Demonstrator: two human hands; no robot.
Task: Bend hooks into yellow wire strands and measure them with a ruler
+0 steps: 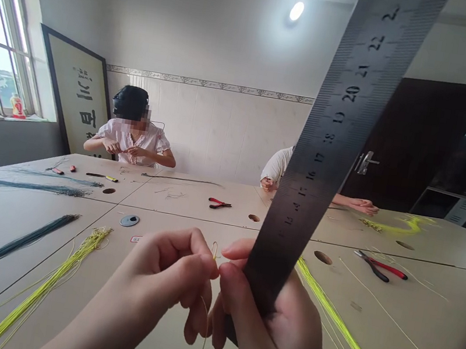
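Note:
A thin yellow cord (pixel 214 251) with a small loop at its top is pinched by my left hand (pixel 175 274), and its tail hangs down between the hands. My right hand (pixel 274 328) is closed around the lower part of a steel ruler (pixel 332 131), which rises tilted to the right. The right thumb and forefinger come close to the left fingertips by the cord; whether they also grip it cannot be made out. Bundles of yellow cords (pixel 52 281) and dark green cords (pixel 3 253) lie on the left.
On the table (pixel 184 205) are red-handled pliers (pixel 219 203), another pair of pliers (pixel 380 265), a round metal lid (pixel 129 220) and more yellow cords (pixel 349 334) at right. Across it sits a person (pixel 135 135); another person (pixel 276 166) is partly behind the ruler.

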